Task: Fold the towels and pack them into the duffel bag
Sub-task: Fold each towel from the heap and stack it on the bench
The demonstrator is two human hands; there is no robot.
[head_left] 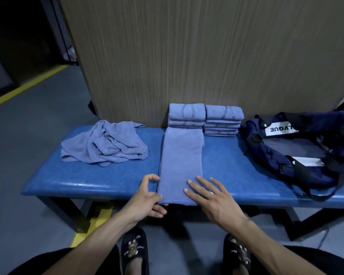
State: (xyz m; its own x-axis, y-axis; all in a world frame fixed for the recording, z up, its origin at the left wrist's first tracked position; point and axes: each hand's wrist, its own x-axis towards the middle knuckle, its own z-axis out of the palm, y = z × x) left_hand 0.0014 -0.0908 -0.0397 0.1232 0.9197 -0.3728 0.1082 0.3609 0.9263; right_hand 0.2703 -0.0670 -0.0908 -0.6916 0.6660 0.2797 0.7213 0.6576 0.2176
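Note:
A long blue towel (180, 161), folded into a narrow strip, lies across the blue bench (226, 163) from its front edge to the back. My left hand (149, 197) pinches the strip's near left corner at the bench's front edge. My right hand (211, 195) lies flat with spread fingers on the strip's near right part. Two stacks of folded towels (187, 116) (222, 120) stand at the back against the wall. A crumpled pile of blue towels (105, 143) lies on the bench's left. The dark navy duffel bag (298, 151) sits open on the right.
A wood-grain wall panel (187, 56) rises right behind the bench. Grey floor with a yellow line (24, 88) stretches to the left. My feet in black slippers (135, 253) stand under the bench's front edge.

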